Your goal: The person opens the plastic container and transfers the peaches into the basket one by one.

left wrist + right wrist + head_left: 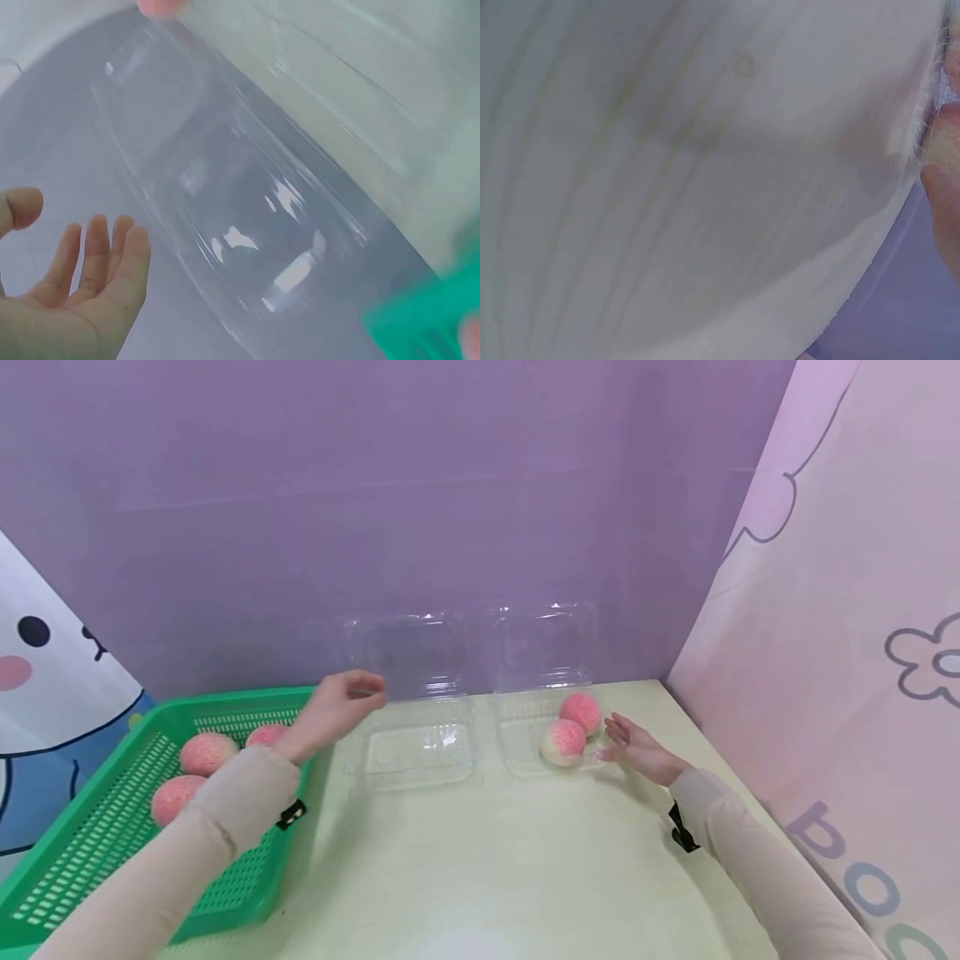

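My left hand (337, 706) hovers over the right edge of the green basket (225, 697), holding nothing; its fingers are loosely bent and spread in the left wrist view. Pink peach-like balls lie in the basket, among them one peach (208, 753) near the back. On the right, two peaches (581, 713) sit side by side in a clear plastic box (519, 747) with its lid raised. My right hand (637, 752) is beside them at the box's right edge, fingers extended. Whether its fingertips touch a peach cannot be told.
Another clear plastic box (420, 760) stands left of the first, its lid (408, 652) raised against the purple backdrop (450, 510). Pale table surface (480, 860) stretches in front of both boxes. A printed pink panel (847, 610) borders the right side.
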